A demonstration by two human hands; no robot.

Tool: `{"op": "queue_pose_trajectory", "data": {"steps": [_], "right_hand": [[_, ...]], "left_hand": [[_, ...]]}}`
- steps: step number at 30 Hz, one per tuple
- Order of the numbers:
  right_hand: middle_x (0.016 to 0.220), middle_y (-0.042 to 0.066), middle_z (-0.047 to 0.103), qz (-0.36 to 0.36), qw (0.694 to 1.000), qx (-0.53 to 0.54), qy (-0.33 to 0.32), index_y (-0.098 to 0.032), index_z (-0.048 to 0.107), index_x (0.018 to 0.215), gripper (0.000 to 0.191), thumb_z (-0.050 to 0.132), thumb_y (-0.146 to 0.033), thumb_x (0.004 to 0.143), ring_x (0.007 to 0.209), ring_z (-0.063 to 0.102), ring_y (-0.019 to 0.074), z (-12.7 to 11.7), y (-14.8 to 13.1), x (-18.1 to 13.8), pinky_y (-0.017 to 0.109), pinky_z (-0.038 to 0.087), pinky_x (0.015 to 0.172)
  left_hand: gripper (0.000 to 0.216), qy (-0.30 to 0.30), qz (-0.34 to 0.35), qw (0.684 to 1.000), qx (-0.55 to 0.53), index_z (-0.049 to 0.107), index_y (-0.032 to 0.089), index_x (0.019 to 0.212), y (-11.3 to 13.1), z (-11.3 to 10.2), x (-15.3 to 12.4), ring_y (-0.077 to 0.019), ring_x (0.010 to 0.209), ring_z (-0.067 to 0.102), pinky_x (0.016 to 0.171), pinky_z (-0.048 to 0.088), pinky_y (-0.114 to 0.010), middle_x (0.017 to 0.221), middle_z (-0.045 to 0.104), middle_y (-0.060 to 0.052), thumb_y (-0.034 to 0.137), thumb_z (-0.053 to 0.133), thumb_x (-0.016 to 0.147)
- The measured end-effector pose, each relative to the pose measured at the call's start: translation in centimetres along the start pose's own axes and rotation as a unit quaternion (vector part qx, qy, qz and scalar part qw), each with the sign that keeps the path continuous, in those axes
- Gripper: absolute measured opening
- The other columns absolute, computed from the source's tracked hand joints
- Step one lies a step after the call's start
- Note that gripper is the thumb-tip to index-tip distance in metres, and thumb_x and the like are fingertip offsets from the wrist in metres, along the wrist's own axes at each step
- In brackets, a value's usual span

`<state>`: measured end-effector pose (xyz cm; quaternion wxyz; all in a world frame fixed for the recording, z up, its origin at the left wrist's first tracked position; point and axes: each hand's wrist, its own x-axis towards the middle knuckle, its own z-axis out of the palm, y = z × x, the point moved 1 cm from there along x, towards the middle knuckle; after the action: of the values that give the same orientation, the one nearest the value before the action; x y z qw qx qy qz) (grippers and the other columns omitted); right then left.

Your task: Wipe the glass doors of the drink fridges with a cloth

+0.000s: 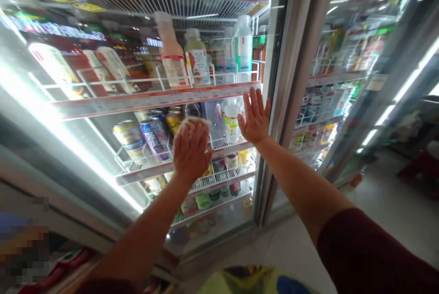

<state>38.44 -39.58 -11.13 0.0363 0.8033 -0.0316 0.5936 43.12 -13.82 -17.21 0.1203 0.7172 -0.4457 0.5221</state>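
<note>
My left hand (190, 150) is closed on a pale crumpled cloth (194, 123) and presses it against the glass door (103, 102) of a drinks fridge. My right hand (254, 118) lies flat on the same glass near its right edge, fingers spread and holding nothing. Behind the glass, bottles (197, 58) stand on the upper wire shelf and cans (152, 136) lie on the shelf level with my hands.
A metal door frame (286, 93) separates this door from a second fridge door (346, 70) on the right, also stocked with drinks. Pale tiled floor (384, 202) runs along the right. Bright light strips glare at the left edge of the fridge.
</note>
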Motion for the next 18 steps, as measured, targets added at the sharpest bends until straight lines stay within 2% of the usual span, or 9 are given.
{"op": "queue_pose_trajectory", "data": {"steps": [2, 4, 6, 9, 11, 13, 16, 18], "right_hand": [[0.177, 0.012, 0.029, -0.002, 1.0, 0.005, -0.007, -0.018, 0.019, 0.174, 0.073, 0.02, -0.052, 0.109, 0.168, 0.014, 0.0317, 0.0, 0.0, 0.0, 0.064, 0.015, 0.134], [0.177, 0.012, 0.029, -0.004, 1.0, 0.006, -0.007, -0.018, 0.018, 0.174, 0.073, 0.021, -0.051, 0.109, 0.168, 0.013, 0.0319, 0.1, 0.0, 0.0, 0.064, 0.015, 0.134], [0.177, 0.012, 0.03, -0.004, 1.0, 0.005, -0.006, -0.019, 0.017, 0.174, 0.072, 0.02, -0.051, 0.109, 0.168, 0.013, 0.0317, 0.1, 0.0, 0.0, 0.064, 0.014, 0.134], [0.176, 0.012, 0.031, -0.008, 1.0, 0.0, 0.005, -0.019, 0.018, 0.174, 0.072, 0.017, -0.051, 0.11, 0.168, 0.014, 0.0309, 0.2, 0.1, 0.0, 0.064, 0.014, 0.134], [0.176, 0.013, 0.032, -0.014, 1.0, -0.002, 0.016, -0.018, 0.02, 0.174, 0.072, 0.015, -0.052, 0.11, 0.168, 0.014, 0.0306, 0.3, 0.2, 0.0, 0.063, 0.015, 0.134], [0.175, 0.013, 0.033, -0.019, 1.0, 0.0, 0.024, -0.017, 0.02, 0.174, 0.072, 0.015, -0.052, 0.111, 0.168, 0.015, 0.0306, 0.4, 0.2, -0.1, 0.063, 0.016, 0.134], [0.175, 0.013, 0.033, -0.023, 0.999, -0.002, 0.031, -0.017, 0.019, 0.174, 0.071, 0.017, -0.051, 0.111, 0.168, 0.015, 0.0299, 0.4, 0.2, -0.1, 0.062, 0.016, 0.134], [0.175, 0.013, 0.033, -0.024, 0.999, -0.015, 0.037, -0.018, 0.018, 0.174, 0.071, 0.016, -0.05, 0.111, 0.167, 0.016, 0.0289, 0.4, 0.2, -0.2, 0.061, 0.016, 0.134]], "left_hand": [[0.068, -0.051, 0.095, 0.994, -0.013, 0.028, 0.018, 0.171, 2.5, 1.4, -2.0, -0.0289, 0.163, 0.025, 0.138, 0.014, -0.047, 0.169, 0.042, -0.01, 0.042, 0.048, 0.11], [0.063, -0.075, 0.151, 0.985, -0.023, 0.033, 0.022, 0.169, 3.9, 2.1, -3.1, -0.021, 0.161, 0.031, 0.137, 0.011, -0.036, 0.166, 0.048, -0.005, 0.04, 0.046, 0.111], [0.064, -0.072, 0.14, 0.987, -0.02, 0.03, 0.022, 0.17, 3.7, 1.9, -2.3, -0.0209, 0.163, 0.026, 0.138, 0.008, -0.036, 0.167, 0.046, -0.004, 0.039, 0.048, 0.111], [0.074, -0.043, 0.062, 0.997, 0.0, 0.021, 0.019, 0.172, 2.4, 1.2, 0.8, -0.0285, 0.166, 0.014, 0.138, 0.009, -0.049, 0.172, 0.035, -0.009, 0.043, 0.052, 0.11], [0.076, -0.02, 0.04, 0.999, 0.011, 0.021, 0.018, 0.172, 2.7, 1.4, 1.6, -0.0315, 0.166, 0.011, 0.138, 0.009, -0.053, 0.174, 0.031, -0.011, 0.047, 0.052, 0.109], [0.072, -0.021, 0.087, 0.996, 0.008, 0.028, 0.016, 0.17, 4.0, 2.2, 0.7, -0.0293, 0.166, 0.01, 0.138, 0.009, -0.049, 0.173, 0.032, -0.01, 0.047, 0.05, 0.109], [0.062, -0.041, 0.177, 0.983, -0.001, 0.04, 0.021, 0.166, 5.5, 3.2, -1.0, -0.0185, 0.166, 0.012, 0.138, 0.005, -0.036, 0.17, 0.041, -0.002, 0.044, 0.05, 0.109], [0.062, -0.036, 0.167, 0.985, 0.004, 0.038, 0.023, 0.167, 4.9, 2.8, -0.1, -0.0169, 0.166, 0.011, 0.138, 0.001, -0.036, 0.17, 0.041, 0.0, 0.042, 0.05, 0.109]]}}
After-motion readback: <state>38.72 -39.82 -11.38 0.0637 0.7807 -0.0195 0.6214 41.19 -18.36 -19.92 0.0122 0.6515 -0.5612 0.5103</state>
